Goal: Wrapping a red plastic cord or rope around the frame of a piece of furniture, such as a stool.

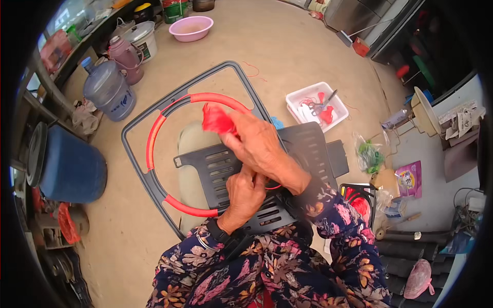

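Observation:
A round dark hoop (152, 180), wrapped in red thread along several stretches, lies over a grey plastic frame (132, 146) and a dark slatted panel (209, 165) in front of me. My right hand (262, 146) is closed around a bundle of red thread (217, 119), raised above the panel. Just nearer to me, my left hand (244, 194) is closed with fingers pinched together at the hoop's near right side. What that pinch holds is hidden by the fingers. A bit of red shows beside it, under my right wrist.
A white tray (335, 122) to the right holds scissors (322, 108) and red thread. At left stand a blue barrel (72, 164), a water bottle (109, 90), a pink flask (127, 60) and a white bucket (144, 43). A pink basin (191, 29) sits farther off.

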{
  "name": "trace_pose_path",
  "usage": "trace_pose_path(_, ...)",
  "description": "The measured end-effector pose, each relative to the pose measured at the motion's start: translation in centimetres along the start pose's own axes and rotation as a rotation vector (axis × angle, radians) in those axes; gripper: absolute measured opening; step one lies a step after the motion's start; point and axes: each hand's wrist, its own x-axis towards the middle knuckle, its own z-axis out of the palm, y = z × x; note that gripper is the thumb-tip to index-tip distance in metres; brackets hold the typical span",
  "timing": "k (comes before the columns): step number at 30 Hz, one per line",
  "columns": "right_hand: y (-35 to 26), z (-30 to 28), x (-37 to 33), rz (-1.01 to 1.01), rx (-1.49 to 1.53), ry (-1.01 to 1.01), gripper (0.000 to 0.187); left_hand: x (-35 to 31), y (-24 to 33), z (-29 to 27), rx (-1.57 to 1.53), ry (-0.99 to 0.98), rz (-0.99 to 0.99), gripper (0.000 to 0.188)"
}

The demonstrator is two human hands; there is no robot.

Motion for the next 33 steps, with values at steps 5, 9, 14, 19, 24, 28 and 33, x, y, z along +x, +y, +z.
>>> trace_pose_path(5,-0.7,-2.6,0.3,0.311,0.844,0.206,0.026,0.5,-0.4,-1.7,-0.151,-0.035,-0.102,0.019)
trace_pose_path(9,0.3,-3.1,-1.3,0.268,0.840,0.222,0.032,0.4,0.4,-0.7,-0.102,-0.038,-0.119,0.020)
trace_pose_path(14,2.5,-2.3,-0.7,0.412,1.145,0.349,0.028,0.2,0.4,-0.1,-0.143,-0.007,-0.098,0.018)
trace_pose_path(19,4.2,-7.1,0.3,0.476,2.005,0.410,0.028,0.3,0.3,-0.3,-0.141,-0.004,-0.096,0.017)
trace_pose_path(24,2.7,-12.8,-4.9,0.508,1.970,0.009,0.025,0.3,-0.4,0.0,-0.483,-0.012,-0.280,0.015)
trace_pose_path(28,4.5,-14.6,-15.0,0.633,1.570,0.014,0.024,0.8,-0.3,-0.7,-0.556,-0.121,-0.356,0.011)
trace_pose_path(33,5.7,-12.7,-26.2,1.089,0.801,-0.087,0.028,1.9,1.0,-1.7,-0.769,-0.135,-0.475,0.014)
